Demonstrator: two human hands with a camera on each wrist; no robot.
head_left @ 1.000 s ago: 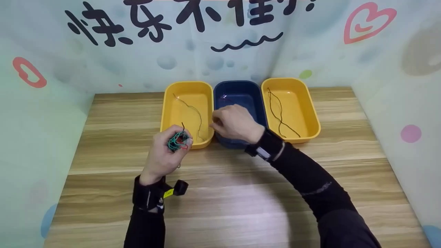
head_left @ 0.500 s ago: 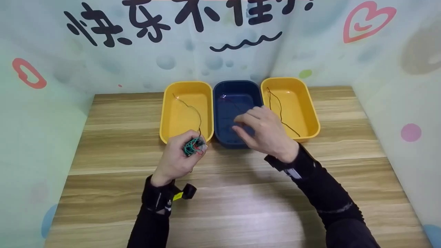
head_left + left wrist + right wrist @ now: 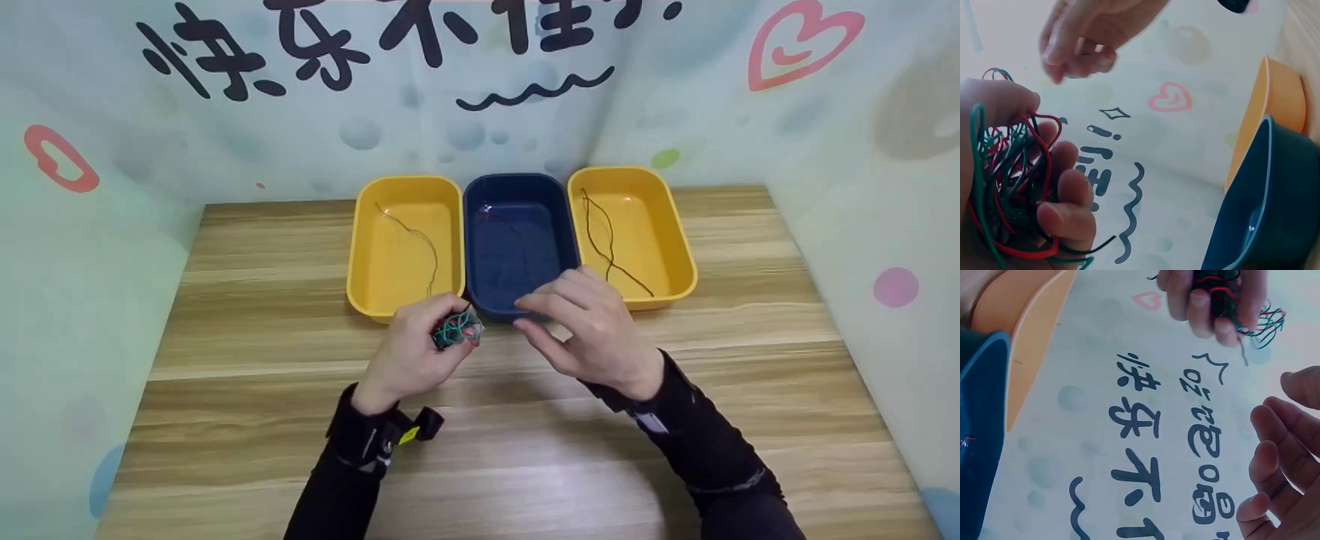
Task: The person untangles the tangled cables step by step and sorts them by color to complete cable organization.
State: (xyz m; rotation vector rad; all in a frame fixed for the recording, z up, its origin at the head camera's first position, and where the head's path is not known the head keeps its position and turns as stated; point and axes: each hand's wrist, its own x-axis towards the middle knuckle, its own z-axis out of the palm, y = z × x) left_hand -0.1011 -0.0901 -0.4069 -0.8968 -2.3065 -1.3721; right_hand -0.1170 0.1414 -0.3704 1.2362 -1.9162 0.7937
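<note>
Wooden table (image 3: 525, 465) | left fingers (image 3: 1072, 219) curled round wire bundle (image 3: 454, 330) | right fingers (image 3: 1280, 436) loosely parted

The head camera looks forward-down over the hands (image 3: 412, 352); sideways-turned wrist views, close in, face the backdrop (image 3: 1179, 174), sharing the blue tray (image 3: 1294, 191).

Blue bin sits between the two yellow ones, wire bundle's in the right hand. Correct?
Wrong hand: the head view shows the wire bundle in the left hand. The blue bin does sit between the left yellow bin and the right yellow bin.
</note>
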